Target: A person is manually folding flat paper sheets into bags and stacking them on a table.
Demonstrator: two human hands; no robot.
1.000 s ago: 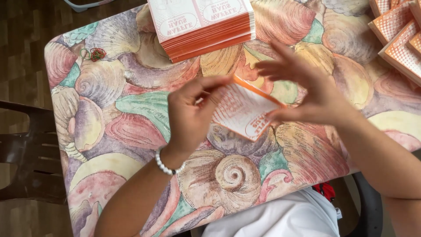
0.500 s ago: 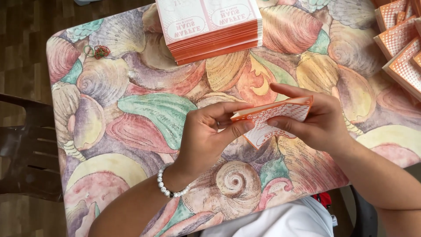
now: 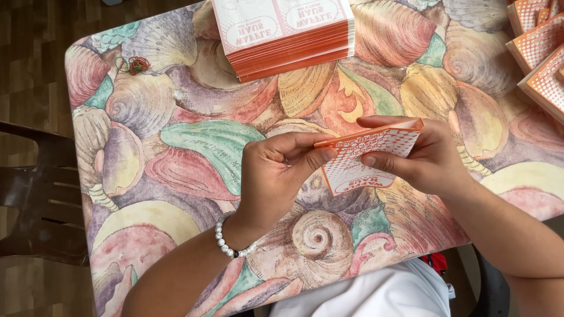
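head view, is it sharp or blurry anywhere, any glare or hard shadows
Head view: even, soft light, no glare on the tablecloth; both hands, left and right, and the folded orange-and-white card look sharp; only faint shadow under the hands; stack of flat cards is cut off at the top edge.

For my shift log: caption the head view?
Both hands fold an orange-and-white card above a shell-patterned table.

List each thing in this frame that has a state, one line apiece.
left hand: pinching the carton blank's left edge
right hand: gripping the blank's right side
carton blank: partly folded, held above the table
stack of flat blanks: unfolded, piled at the far edge
folded cartons: assembled, grouped at far right
rubber bands: loose on the tablecloth
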